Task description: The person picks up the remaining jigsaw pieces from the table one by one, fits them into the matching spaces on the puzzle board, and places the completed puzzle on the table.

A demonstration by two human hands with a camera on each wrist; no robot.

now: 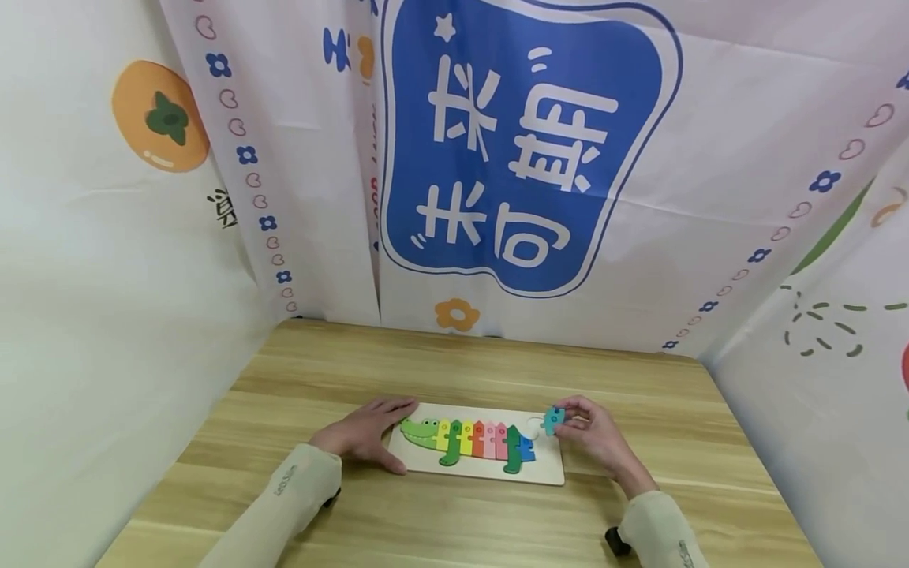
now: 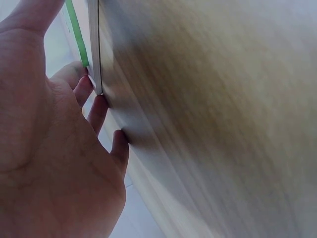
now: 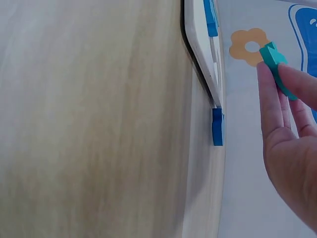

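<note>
A wooden crocodile puzzle board (image 1: 545,471) lies on the table, its colourful pieces set from the green head (image 1: 420,431) to a blue piece (image 1: 527,450) near the tail. My left hand (image 1: 365,434) spreads over the board's left end, thumb at the near corner and fingers at the far one. In the left wrist view its fingertips (image 2: 99,101) touch the board's edge and the tabletop. Between thumb and fingers, my right hand (image 1: 592,434) pinches a teal puzzle piece (image 1: 552,420), raised above the board's right end beside the pale tail recess (image 1: 534,427).
Past the board's end, a loose blue piece (image 3: 218,127) stands out in the right wrist view. The wood-grain table (image 1: 454,521) is bounded at the back and sides by white printed sheets (image 1: 327,197).
</note>
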